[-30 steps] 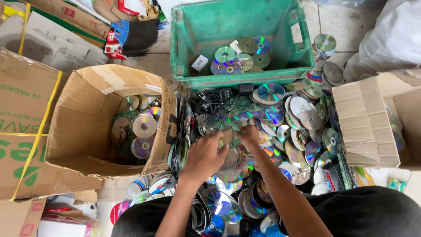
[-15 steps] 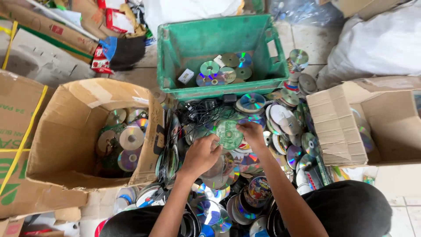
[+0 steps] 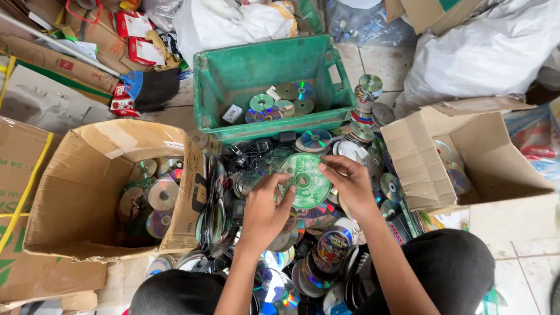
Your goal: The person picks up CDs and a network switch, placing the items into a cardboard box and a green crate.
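A tiled floor crowded with boxes and sacks lies under me. I hold a green disc (image 3: 304, 181) by its rim, my left hand (image 3: 263, 211) and right hand (image 3: 350, 182) pinching opposite edges above the heap of discs (image 3: 303, 256). It looks light, stiff, slick and easily scratched, so edges are the place to grip. Beyond my fingers sits the green crate (image 3: 268, 73); a cardboard box (image 3: 87, 192) stands left of them.

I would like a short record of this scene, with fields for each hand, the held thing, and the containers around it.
left hand: left hand grips the near-left edge of the green disc
right hand: right hand holds the disc's right edge
held thing: green disc, label side up, above the disc pile
ahead: green crate, a few discs inside
left: cardboard box with discs
right: second cardboard box, few discs visible
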